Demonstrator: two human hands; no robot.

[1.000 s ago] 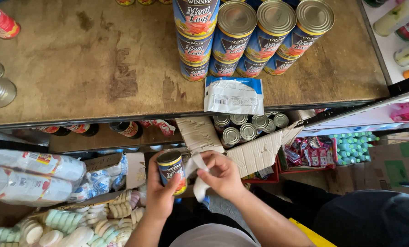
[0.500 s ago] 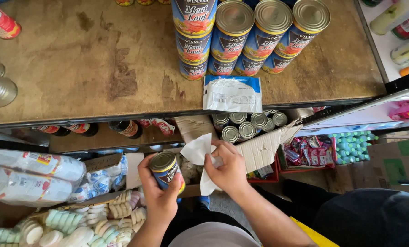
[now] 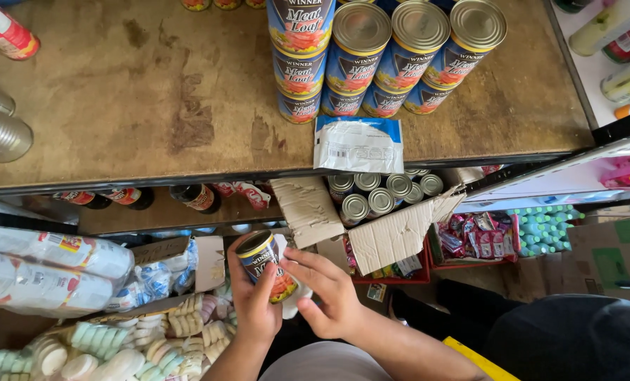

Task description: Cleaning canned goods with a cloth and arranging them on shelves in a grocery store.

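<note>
Both hands are up on one can (image 3: 267,264), the landmark here: a blue-labelled tin with a metal lid, tilted, held low in the view just under the shelf edge. The left hand (image 3: 253,305) is wrapped round its near side, fingers curled tight on the label. The right hand (image 3: 331,295) comes in from the can's right, fingers half bent and touching the label, with a white cloth (image 3: 291,305) peeking out behind the can where the two hands meet. Left of the can and lower, packs of pale round sweets (image 3: 103,346); further left, wrapped clear bottles (image 3: 43,271) lying on their sides. Just beyond the can to the right, an open cardboard box (image 3: 389,233) with torn flaps, more tins (image 3: 382,194) showing lids inside. Above that, a white and blue packet (image 3: 358,144) sits on the edge of the worn wooden shelf (image 3: 138,99). Farthest from the can, stacked blue cans (image 3: 385,53) stand in rows at the back of that shelf.
</note>
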